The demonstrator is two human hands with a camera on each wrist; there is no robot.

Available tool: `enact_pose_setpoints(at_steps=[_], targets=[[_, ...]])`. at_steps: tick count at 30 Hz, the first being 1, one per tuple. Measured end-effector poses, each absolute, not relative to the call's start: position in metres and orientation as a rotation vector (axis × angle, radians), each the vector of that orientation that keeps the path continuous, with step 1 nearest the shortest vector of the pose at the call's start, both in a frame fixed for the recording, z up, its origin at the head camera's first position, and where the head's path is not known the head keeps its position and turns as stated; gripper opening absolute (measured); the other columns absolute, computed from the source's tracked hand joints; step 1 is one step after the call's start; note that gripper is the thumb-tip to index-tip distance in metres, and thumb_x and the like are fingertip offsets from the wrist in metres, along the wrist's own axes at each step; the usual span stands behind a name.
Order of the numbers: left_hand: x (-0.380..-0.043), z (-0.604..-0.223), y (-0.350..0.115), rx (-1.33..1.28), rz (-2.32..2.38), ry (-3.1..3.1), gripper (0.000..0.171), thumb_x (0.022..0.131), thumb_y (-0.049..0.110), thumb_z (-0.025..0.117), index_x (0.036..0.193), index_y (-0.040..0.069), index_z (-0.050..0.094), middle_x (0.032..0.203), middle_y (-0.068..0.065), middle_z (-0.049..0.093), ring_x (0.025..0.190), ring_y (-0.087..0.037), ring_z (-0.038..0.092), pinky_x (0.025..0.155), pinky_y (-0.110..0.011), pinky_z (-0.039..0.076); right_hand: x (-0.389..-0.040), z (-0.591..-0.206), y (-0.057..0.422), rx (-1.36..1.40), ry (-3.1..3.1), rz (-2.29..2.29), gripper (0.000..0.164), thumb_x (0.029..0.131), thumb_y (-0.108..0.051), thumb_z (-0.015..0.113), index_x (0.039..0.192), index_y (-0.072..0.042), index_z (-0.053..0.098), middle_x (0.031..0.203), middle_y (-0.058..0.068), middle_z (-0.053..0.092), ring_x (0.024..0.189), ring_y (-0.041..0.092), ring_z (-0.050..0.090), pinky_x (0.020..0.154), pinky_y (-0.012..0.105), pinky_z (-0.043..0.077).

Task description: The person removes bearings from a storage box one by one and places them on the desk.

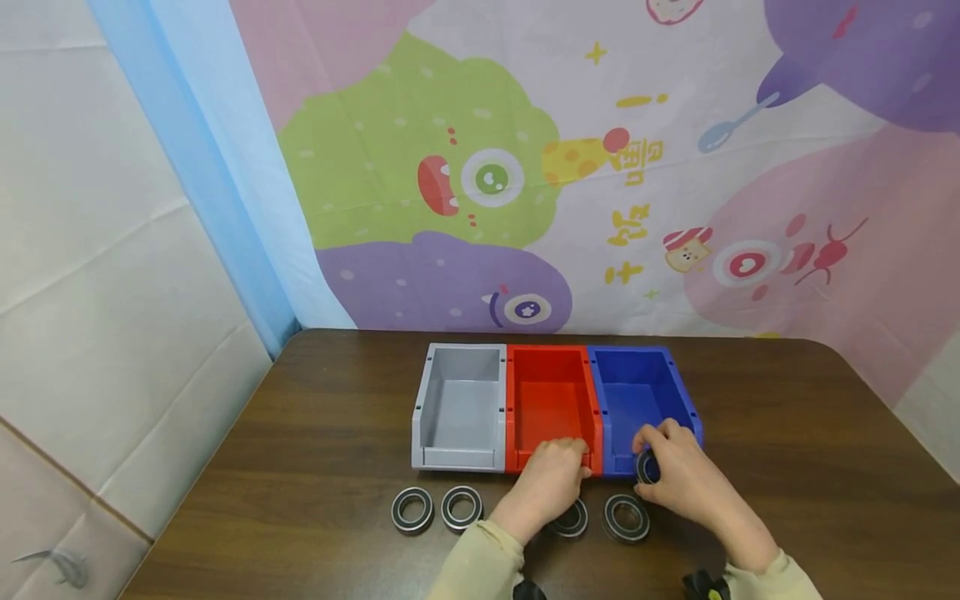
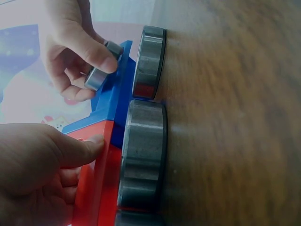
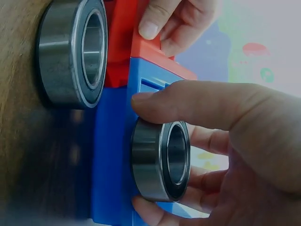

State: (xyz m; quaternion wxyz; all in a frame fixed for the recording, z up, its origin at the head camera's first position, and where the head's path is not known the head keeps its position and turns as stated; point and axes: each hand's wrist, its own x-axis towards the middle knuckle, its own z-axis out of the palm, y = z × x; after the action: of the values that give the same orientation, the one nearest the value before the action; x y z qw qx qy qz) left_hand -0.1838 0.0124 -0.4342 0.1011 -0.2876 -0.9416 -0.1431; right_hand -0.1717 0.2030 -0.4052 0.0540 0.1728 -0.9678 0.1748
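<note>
My right hand (image 1: 686,475) grips a ball bearing (image 3: 146,162), a steel ring with a dark seal, between thumb and fingers. It holds the bearing at the front lip of the blue bin (image 1: 626,371). In the left wrist view the bearing is tilted there. My left hand (image 1: 551,479) pinches the front wall of the red bin (image 1: 551,375), thumb outside and fingers over the inner side. Close to the hands, a bearing (image 1: 609,518) lies flat before the blue bin. Another bearing (image 1: 581,527) is partly hidden by the left forearm.
A grey bin (image 1: 467,457) stands on the left, side by side with the red one. Two more bearings (image 1: 397,511) lie in front of it on the brown wooden table (image 1: 300,467). Behind the table hangs a cartoon-printed curtain (image 1: 420,167).
</note>
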Motion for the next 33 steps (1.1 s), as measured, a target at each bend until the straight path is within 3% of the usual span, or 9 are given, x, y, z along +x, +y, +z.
enact_pose_setpoints(at_steps=[33], targets=[[-0.184,-0.435,0.013,-0.85,-0.421,-2.782,0.011,0.082,0.018,0.066,0.084,0.009,0.061,0.074,-0.002,0.063,0.071,-0.016,0.06,0.066,-0.024,0.046,-0.145,-0.411,0.212,0.604,-2.978,0.507,0.039,0.054,-0.012,0.082,0.085,-0.013,0.058,0.081,0.001,0.046,0.073,0.014,0.046,0.064,0.032,0.044]])
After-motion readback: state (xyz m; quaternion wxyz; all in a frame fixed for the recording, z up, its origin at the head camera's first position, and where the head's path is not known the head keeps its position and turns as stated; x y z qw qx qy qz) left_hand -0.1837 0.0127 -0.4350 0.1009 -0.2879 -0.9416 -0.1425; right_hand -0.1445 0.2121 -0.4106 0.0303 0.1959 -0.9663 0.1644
